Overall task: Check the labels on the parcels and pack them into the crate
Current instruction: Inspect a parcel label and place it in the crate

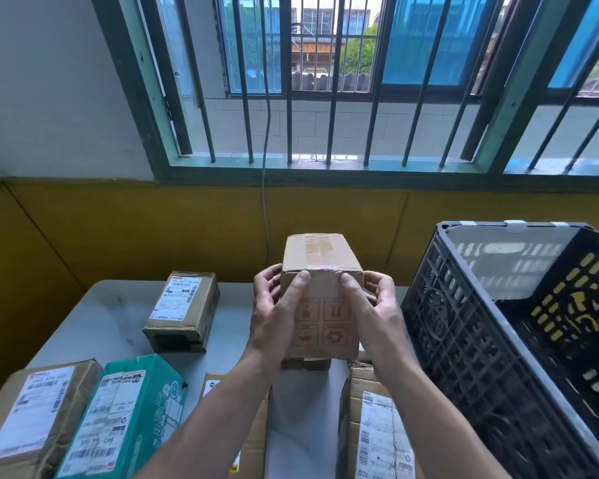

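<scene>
1. Gripping a small brown cardboard box [320, 292] from both sides, the left hand [280, 312] and the right hand [372, 311] hold it up above the table [101, 316], each thumb lying on the face that is turned toward the person.
2. That near face carries red handling symbols between the two thumbs; clear tape runs across the top of the box. No shipping label shows on the sides in view.
3. Just right of the right hand stands the black plastic crate [481, 340], tilted in the view, with slotted walls and pale sheeting inside; its contents cannot be made out.
4. Left of the left hand, further out on the table, lies a tape-wrapped brown parcel [184, 311] with a white label facing up.
5. Below and left of the left forearm sit a teal box [128, 416] and, touching its left side, a brown wrapped parcel [35, 413], both with white barcode labels on top.
6. Under the left forearm a further cardboard carton [253, 440] is partly hidden.
7. Below the right wrist lies a cardboard parcel [374, 430] with a barcode label, just beside the crate.
</scene>
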A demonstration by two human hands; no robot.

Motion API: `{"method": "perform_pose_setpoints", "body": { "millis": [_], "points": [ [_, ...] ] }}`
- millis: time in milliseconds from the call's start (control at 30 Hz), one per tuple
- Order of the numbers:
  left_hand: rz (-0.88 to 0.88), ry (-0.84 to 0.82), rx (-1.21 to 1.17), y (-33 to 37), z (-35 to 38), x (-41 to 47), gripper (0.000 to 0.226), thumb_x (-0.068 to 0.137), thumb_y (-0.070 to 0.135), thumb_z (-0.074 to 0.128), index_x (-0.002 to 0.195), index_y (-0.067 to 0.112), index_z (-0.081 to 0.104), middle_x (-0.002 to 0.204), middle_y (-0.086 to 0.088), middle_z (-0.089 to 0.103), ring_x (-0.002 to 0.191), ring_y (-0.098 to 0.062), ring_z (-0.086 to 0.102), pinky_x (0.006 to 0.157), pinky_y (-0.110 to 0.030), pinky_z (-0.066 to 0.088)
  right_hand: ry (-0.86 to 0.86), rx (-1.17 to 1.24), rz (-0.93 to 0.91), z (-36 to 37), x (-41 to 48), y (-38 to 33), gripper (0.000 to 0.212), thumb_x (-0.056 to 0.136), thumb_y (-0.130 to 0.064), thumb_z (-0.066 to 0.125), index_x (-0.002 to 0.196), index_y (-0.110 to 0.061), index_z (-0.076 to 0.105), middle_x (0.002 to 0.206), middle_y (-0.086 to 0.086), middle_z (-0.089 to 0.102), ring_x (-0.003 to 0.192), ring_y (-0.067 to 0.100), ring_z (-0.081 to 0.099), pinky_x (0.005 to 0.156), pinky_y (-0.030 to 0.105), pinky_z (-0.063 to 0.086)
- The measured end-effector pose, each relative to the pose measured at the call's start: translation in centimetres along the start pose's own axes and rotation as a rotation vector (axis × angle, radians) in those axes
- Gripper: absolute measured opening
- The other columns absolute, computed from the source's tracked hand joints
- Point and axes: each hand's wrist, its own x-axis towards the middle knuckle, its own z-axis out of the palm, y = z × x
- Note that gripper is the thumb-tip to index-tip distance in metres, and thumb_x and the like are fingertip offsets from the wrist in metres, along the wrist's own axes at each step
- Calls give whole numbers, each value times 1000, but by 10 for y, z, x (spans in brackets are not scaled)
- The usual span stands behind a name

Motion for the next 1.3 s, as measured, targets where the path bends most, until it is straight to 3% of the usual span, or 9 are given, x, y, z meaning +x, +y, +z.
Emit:
{"method": "perform_pose_setpoints", "body": {
  "millis": [200, 367, 433, 533, 667, 900, 1100, 1200, 1300],
  "points": [
    [-11, 4, 7, -3, -1, 1, 48, 75, 65, 58, 116, 45, 43, 117, 5, 66, 101, -8, 67, 61, -18, 56, 6, -27, 27, 2, -2, -2, 63, 77, -72, 66, 120, -28, 51, 115, 1, 68, 109, 19, 65, 90, 48, 59],
    [-14, -1, 20, -4, 0, 0, 51, 74, 58, 60, 117, 43, 39, 120, 2, 63, 104, -12, 64, 65, -19, 54, -31, -63, 22, 0, -5, -4, 71, 73, -59, 53, 139, -34, 43, 125, -2, 62, 115, 17, 60, 82, 39, 59],
    [-11, -16, 17, -4, 0, 0, 56, 73, 53, 63, 122, 44, 37, 124, 2, 62, 109, -13, 64, 73, -23, 53, -38, -69, 22, 0, -7, -5, 66, 75, -56, 54, 137, -34, 46, 125, 0, 62, 115, 19, 60, 78, 36, 59],
    [-19, -40, 28, -5, -1, 1, 74, 73, 48, 63, 141, 40, 35, 134, 0, 56, 118, -17, 61, 79, -28, 54, -25, -55, 48, 0, -7, -6, 47, 91, -49, 64, 130, -28, 47, 121, 0, 65, 110, 17, 64, 86, 43, 59],
    [-26, -44, 17, -4, -2, 0, 66, 71, 41, 64, 133, 36, 42, 128, -2, 61, 111, -18, 64, 65, -18, 56, -19, -68, 69, -1, -5, -5, 39, 94, -35, 64, 127, -24, 46, 120, 1, 65, 109, 19, 64, 90, 48, 58],
    [-39, -7, -12, -6, -1, 1, 45, 87, 32, 74, 117, 39, 42, 121, 1, 62, 105, -13, 65, 61, -12, 55, -12, -103, 79, 0, -9, -8, 75, 71, -47, 53, 144, -30, 44, 129, 6, 61, 115, 25, 62, 92, 51, 57],
    [-56, 0, 7, -4, -2, 2, 80, 72, 34, 63, 147, 36, 38, 136, -3, 57, 117, -20, 63, 71, -27, 59, 17, -59, 96, 2, -9, -6, 55, 76, -50, 66, 125, -28, 52, 122, 4, 67, 111, 26, 66, 90, 53, 58],
    [-63, 26, -16, -2, 0, 1, 67, 78, 35, 68, 141, 34, 46, 137, -6, 59, 117, -24, 65, 79, -37, 61, 53, -77, 82, 2, -6, -1, 45, 86, -46, 71, 123, -28, 51, 122, 3, 66, 114, 24, 64, 93, 52, 56],
    [-57, 55, 8, -4, 0, 1, 45, 95, 27, 71, 134, 32, 48, 129, -2, 64, 109, -18, 67, 74, -32, 61, 60, -69, 76, 1, -3, 1, 57, 75, -48, 65, 127, -30, 51, 123, 1, 66, 111, 20, 64, 90, 47, 58]
  ]
}}
